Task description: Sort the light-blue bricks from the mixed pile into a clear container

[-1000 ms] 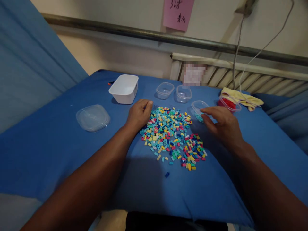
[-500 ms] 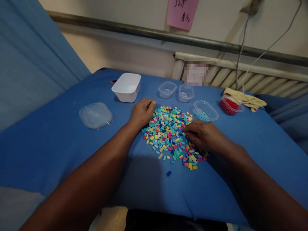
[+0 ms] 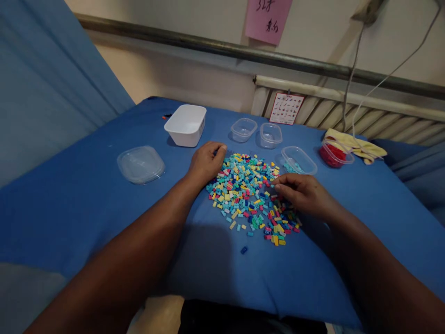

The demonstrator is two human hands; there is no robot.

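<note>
A spread heap of small toy building bricks, in turquoise, yellow, pink, green and dark blue, lies on the blue cloth in front of me. My left hand rests at the heap's left upper edge with its fingers curled in; what it holds, if anything, is hidden. Over the right side of the heap, my right hand has thumb and forefinger pinched close together; anything between the tips is too small to name. Just beyond it stands a clear tub with some turquoise bricks inside. One dark blue brick lies apart, nearer me.
A white bin stands at the back left, with clear lids stacked before it. Two clear tubs are at the back middle. A tub of red pieces sits at right beside a yellow cloth. A radiator lines the wall.
My right hand has drawn back slightly to the right, its fingertips moving away from the middle of the heap. The left hand stays on the heap's edge. The view has shifted a little.
</note>
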